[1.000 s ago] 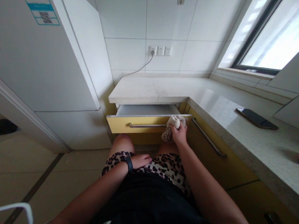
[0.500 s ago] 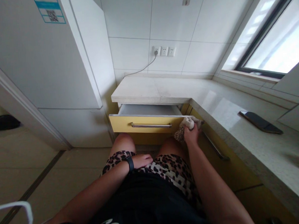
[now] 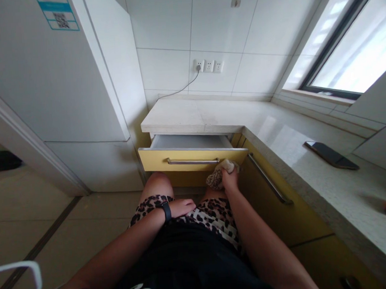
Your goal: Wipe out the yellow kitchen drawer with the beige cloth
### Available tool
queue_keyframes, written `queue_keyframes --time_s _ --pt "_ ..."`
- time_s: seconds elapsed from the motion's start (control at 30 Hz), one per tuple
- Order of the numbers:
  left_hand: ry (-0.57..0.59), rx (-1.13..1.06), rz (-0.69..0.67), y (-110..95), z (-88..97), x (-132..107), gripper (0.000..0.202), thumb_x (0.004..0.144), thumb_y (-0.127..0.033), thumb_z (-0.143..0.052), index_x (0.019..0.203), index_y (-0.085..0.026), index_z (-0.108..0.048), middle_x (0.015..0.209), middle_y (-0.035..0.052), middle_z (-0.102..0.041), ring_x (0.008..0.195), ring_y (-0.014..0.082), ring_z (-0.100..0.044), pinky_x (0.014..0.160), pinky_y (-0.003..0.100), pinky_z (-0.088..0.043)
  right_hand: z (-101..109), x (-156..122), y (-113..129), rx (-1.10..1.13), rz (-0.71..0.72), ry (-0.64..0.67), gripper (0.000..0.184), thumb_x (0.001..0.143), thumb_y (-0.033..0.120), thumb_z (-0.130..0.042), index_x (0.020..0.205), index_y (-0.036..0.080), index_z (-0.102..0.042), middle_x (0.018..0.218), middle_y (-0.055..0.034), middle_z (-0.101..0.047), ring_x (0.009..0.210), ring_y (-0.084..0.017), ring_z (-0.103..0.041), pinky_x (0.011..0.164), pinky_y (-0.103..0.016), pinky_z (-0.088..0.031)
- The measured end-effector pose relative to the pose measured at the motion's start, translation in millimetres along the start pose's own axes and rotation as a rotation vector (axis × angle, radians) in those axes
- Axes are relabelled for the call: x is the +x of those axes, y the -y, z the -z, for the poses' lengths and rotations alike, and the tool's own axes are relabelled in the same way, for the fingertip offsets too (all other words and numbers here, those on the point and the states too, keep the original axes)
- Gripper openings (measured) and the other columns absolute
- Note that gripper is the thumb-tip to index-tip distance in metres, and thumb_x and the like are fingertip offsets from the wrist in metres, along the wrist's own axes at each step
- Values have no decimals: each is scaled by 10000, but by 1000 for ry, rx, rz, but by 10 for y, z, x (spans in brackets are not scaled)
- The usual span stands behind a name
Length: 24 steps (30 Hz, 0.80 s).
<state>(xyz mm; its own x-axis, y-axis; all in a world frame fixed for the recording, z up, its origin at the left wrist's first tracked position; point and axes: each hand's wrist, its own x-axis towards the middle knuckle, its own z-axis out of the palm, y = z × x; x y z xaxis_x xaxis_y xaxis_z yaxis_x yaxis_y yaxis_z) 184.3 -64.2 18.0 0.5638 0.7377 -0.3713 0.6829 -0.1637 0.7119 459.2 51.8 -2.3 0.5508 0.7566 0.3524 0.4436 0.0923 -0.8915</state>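
My right hand (image 3: 230, 177) is closed round a crumpled beige patterned cloth (image 3: 216, 178), at the front of a yellow drawer (image 3: 155, 158) near its lower right corner. Whether the cloth presses on the drawer front I cannot tell. The drawer is pulled part way out and has a metal bar handle (image 3: 194, 161). My left hand (image 3: 182, 207), below a dark wristwatch (image 3: 166, 211), lies flat on my lap with its fingers stretched out, holding nothing.
A pale countertop (image 3: 191, 114) runs above the drawer and down the right side, with a dark phone (image 3: 331, 154) on it. A yellow cabinet door with a long handle (image 3: 269, 179) stands at right. A white cabinet (image 3: 79, 81) rises at left. A plugged cord (image 3: 180, 92) crosses the wall.
My right hand and the cloth have moved left and slightly down, from the drawer front's right end. My left hand stays on my lap. The view has shifted slightly.
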Motion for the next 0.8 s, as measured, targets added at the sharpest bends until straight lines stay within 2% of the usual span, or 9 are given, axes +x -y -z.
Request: queue_keyframes --time_s 0.2,0.33,0.43,0.57,0.67,0.8 --pt "-8 5 20 -54 11 -37 436 975 -549 -378 1096 -238 -658 839 7 -658 854 189 -611 761 266 -421 -68 -171 82 62 -42 139 562 753 471 -584 1197 127 -609 1098 -147 -684 1008 -282 -657 895 -396 -529" --pt "5 -7 12 -35 -2 -22 428 979 -535 -363 1069 -227 -646 789 4 -649 799 182 -612 745 266 -428 -97 -292 165 -1 -11 212 523 785 429 -555 1212 130 -598 1084 -132 -670 1012 -275 -641 927 -397 -515" --pt "3 11 13 -46 5 -23 436 975 -544 -357 1042 -222 -642 813 17 -663 812 191 -620 765 277 -439 -194 -463 272 -101 45 294 476 789 412 -584 1194 165 -628 1048 -106 -641 1019 -282 -606 960 -412 -495" --pt "-25 68 -7 -70 14 -26 459 964 -544 -361 1025 -202 -661 967 75 -701 947 242 -641 856 317 -457 -369 -706 472 -269 117 400 443 813 411 -638 1197 191 -667 1089 -128 -562 1003 -302 -568 974 -431 -474" --pt "-27 69 -49 -32 1 8 474 968 -526 -364 1090 -190 -675 1118 109 -702 1061 266 -639 956 341 -452 -490 -850 655 -390 178 473 445 851 393 -651 1263 225 -656 1146 -139 -515 1005 -311 -551 985 -448 -449" --pt "-15 14 -138 74 -33 64 506 985 -528 -375 1183 -173 -677 1255 129 -678 1176 274 -617 1059 358 -418 -627 -1015 908 -515 297 577 489 886 410 -662 1355 283 -610 1283 -158 -456 1104 -341 -498 981 -448 -426"
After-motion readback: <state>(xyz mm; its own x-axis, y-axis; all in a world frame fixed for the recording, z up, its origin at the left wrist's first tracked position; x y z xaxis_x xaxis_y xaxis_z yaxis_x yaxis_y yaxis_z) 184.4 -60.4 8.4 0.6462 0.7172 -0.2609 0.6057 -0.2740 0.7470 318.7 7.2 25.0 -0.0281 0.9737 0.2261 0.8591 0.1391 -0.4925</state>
